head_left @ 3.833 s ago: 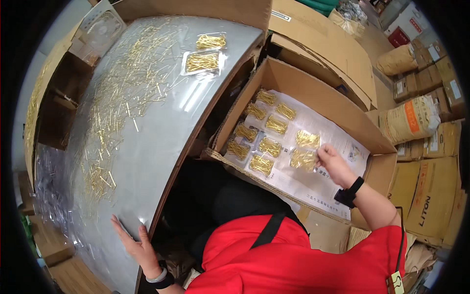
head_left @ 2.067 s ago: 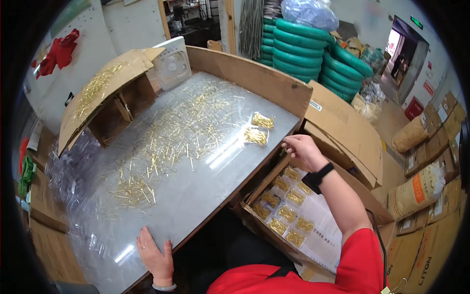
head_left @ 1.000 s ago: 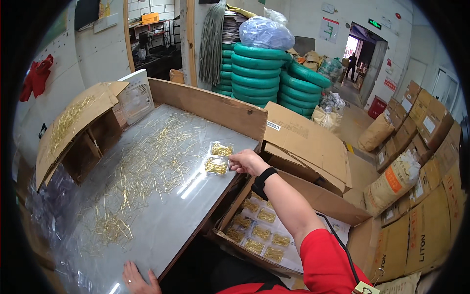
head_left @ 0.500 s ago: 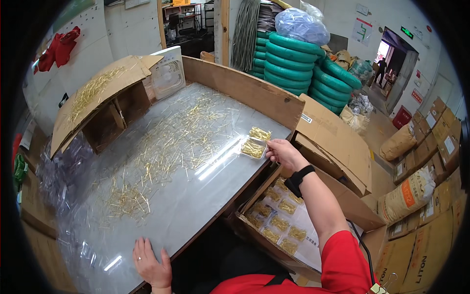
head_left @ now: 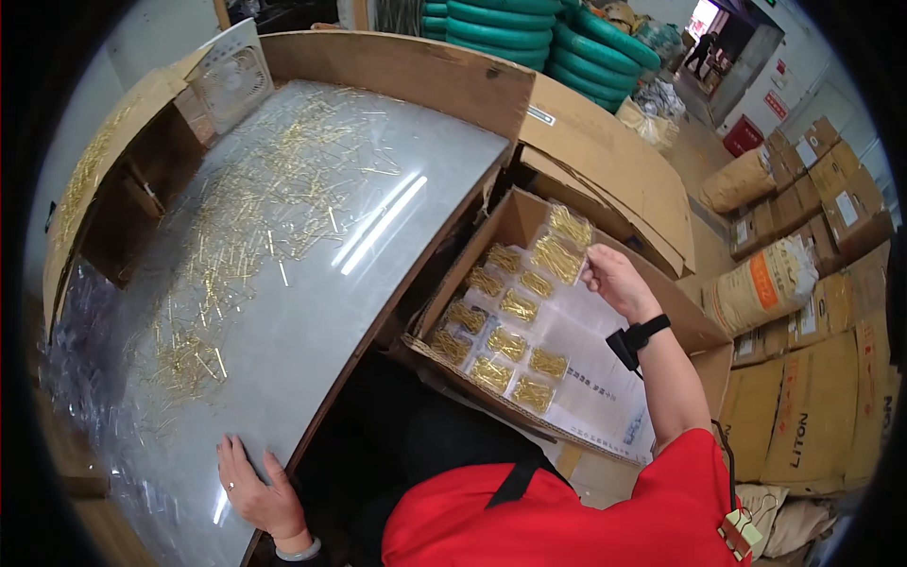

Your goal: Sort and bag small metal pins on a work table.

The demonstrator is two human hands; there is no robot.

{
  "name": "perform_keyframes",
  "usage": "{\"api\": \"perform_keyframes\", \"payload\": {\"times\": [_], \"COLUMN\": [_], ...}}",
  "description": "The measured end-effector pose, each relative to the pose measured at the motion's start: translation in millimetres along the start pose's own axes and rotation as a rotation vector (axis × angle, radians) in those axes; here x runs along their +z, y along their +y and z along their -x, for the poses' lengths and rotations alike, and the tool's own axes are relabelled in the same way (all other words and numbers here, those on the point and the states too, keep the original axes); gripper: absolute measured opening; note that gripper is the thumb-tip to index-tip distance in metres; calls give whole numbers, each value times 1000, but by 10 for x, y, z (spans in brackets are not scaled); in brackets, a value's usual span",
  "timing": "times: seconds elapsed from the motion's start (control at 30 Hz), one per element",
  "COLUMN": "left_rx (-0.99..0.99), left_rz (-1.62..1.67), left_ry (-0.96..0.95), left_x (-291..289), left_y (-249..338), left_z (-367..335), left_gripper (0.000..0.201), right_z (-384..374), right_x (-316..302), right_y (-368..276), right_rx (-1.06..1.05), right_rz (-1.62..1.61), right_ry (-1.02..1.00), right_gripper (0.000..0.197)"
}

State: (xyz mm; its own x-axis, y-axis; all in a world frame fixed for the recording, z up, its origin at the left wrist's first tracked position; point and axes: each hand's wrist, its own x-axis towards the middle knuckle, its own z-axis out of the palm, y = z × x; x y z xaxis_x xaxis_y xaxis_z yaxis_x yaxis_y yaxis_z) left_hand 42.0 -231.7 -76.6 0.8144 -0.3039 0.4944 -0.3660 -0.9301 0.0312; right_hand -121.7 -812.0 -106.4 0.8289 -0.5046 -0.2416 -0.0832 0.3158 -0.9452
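My right hand [head_left: 616, 279] pinches the edge of a clear plastic pack [head_left: 557, 257] filled with gold-coloured metal pins in two clumps. It hangs over an open cardboard box [head_left: 444, 355], near the box's far end. Inside the box, several similar packs of pins [head_left: 507, 343] lie in rows on a white printed sheet [head_left: 605, 342]. My left hand [head_left: 260, 491] rests flat on the near part of the grey tabletop [head_left: 293, 354], fingers stretched out and holding nothing. Loose gold pins [head_left: 255, 203] are scattered across the table's far and left parts.
A wooden rail [head_left: 406, 71] borders the table's far side. A cardboard shelter [head_left: 123, 180] and a white fan [head_left: 230, 83] stand at the left. Folded cardboard [head_left: 605, 165] lies beyond the box. Green coils [head_left: 501, 28], sacks [head_left: 761, 283] and stacked cartons [head_left: 812, 397] stand farther off.
My right hand has carried the pack of pins off the table's right edge to over the cardboard box. The view has turned right and down. My left hand stays on the table.
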Motion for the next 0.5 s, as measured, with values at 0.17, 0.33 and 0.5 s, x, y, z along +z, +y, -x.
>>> {"api": "perform_keyframes", "payload": {"times": [0.17, 0.33, 0.5], "left_rx": [-7, -7, -11], "left_rz": [-2, 6, 9], "left_ry": [-2, -11, 0], "left_x": [-6, 7, 21], "left_y": [-17, -20, -45], "left_z": [2, -20, -10], "left_gripper": [45, 45, 44], "right_z": [377, 435, 387], "right_x": [-552, -854, -867], "right_y": [693, 1213, 1377], "right_rx": [124, 204, 314], "right_rz": [-51, -37, 63], "right_ry": [146, 248, 242], "right_gripper": [17, 18, 20]}}
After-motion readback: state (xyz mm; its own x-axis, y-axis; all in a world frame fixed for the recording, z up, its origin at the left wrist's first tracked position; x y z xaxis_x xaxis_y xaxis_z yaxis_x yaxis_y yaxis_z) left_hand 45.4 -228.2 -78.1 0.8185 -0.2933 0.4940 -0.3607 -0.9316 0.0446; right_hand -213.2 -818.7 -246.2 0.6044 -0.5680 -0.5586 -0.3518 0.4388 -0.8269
